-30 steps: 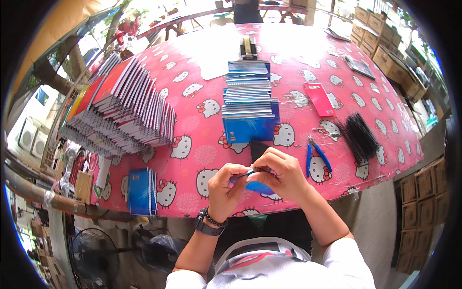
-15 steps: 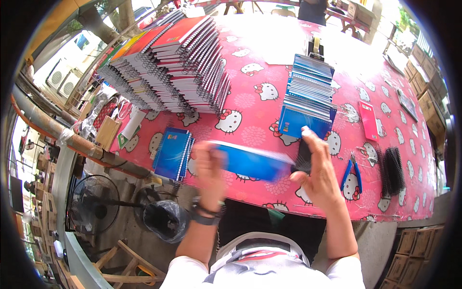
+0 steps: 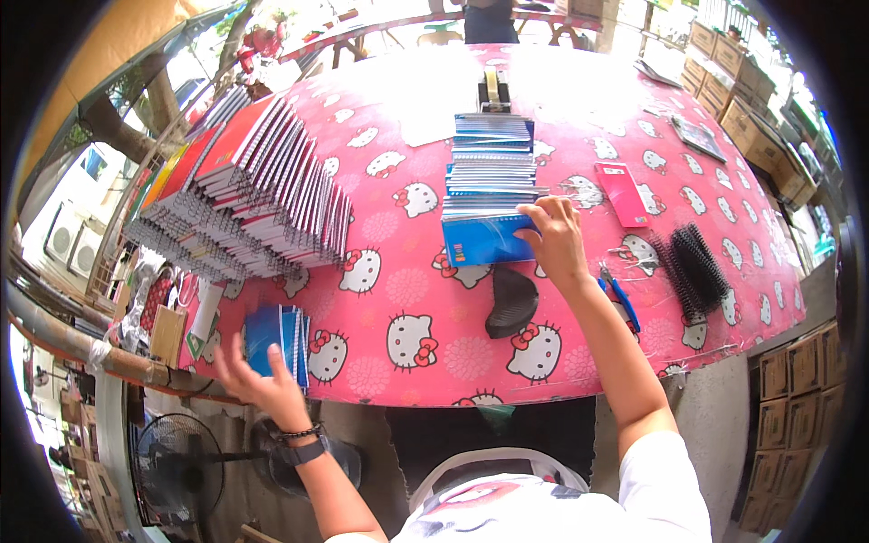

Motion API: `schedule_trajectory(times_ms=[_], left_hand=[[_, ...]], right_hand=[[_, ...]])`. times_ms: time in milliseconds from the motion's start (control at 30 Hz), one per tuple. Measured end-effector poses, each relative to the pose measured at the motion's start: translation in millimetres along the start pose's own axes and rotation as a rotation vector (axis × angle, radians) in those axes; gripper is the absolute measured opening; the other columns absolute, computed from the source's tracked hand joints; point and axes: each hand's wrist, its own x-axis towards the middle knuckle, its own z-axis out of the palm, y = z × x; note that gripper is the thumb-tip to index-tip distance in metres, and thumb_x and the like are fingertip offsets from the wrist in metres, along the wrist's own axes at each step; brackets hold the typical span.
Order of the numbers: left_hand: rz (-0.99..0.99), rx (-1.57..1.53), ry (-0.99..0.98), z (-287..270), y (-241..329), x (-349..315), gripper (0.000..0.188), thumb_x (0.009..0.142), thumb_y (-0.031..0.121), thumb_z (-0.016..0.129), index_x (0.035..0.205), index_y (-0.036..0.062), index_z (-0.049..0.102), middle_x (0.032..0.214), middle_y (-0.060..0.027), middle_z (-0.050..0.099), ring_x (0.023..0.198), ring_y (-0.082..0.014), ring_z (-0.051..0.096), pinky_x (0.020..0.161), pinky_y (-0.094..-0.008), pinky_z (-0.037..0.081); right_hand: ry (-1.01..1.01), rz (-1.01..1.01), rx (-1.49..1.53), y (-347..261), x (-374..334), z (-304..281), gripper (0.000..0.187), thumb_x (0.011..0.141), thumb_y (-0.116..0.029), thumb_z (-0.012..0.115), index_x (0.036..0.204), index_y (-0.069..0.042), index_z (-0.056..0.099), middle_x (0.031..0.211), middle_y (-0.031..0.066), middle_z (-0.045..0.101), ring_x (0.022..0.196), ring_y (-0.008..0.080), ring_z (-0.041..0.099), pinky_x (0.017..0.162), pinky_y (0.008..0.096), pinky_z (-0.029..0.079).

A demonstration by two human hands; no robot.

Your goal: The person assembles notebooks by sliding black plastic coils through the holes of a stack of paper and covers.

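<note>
My right hand (image 3: 559, 237) pinches the right upper edge of the front blue notebook (image 3: 480, 242). That notebook leans at the near end of a row of spiral notebooks (image 3: 493, 172). At the left, my left hand (image 3: 262, 385) has its fingers spread and nothing in them. It is beside a small pile of blue spiral notebooks (image 3: 272, 328) near the table edge and partly covers it. A black, curved piece (image 3: 513, 301) lies just in front of the row; its kind is unclear.
Tall stacks of spiral notebooks (image 3: 262, 181) with red and yellow covers stand at the left. Blue-handled pliers (image 3: 621, 300), black binding coils (image 3: 692, 271) and a pink-red booklet (image 3: 622, 195) lie right. A tape dispenser (image 3: 493, 90) stands behind the row; a fan (image 3: 179, 463) is below left.
The blue notebook my left hand held is out of it; that hand has moved left to the small pile and opened. My right hand has taken hold of the row's front notebook. The view has shifted.
</note>
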Motion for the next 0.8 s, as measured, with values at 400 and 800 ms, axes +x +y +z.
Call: schedule_trajectory(times_ms=[400,800], left_hand=[[0.637,-0.736,-0.598,-12.8,204.7,-46.3,0.040,0.079,0.004,0.063,0.118,0.0094,0.060,0.105,-0.0036,0.062,0.103,-0.0237,0.057,0.102,-0.0437,0.032],[0.744,-0.809,-0.679,4.8,206.9,-64.9,0.038,0.073,-0.001,0.065,0.108,0.0134,0.069,0.087,-0.0022,0.060,0.081,-0.0204,0.056,0.073,-0.0342,0.040]], right_hand=[[-0.321,0.020,0.677,-69.6,-61.4,-93.6,0.023,0.067,0.001,0.071,0.085,-0.004,0.057,0.082,0.0086,0.060,0.079,0.0293,0.060,0.069,0.0372,0.050],[-0.038,0.517,-0.431,147.7,-87.1,-119.1,0.024,0.077,-0.015,0.072,0.097,-0.006,0.064,0.090,0.0114,0.064,0.085,0.0270,0.062,0.076,0.0356,0.051]])
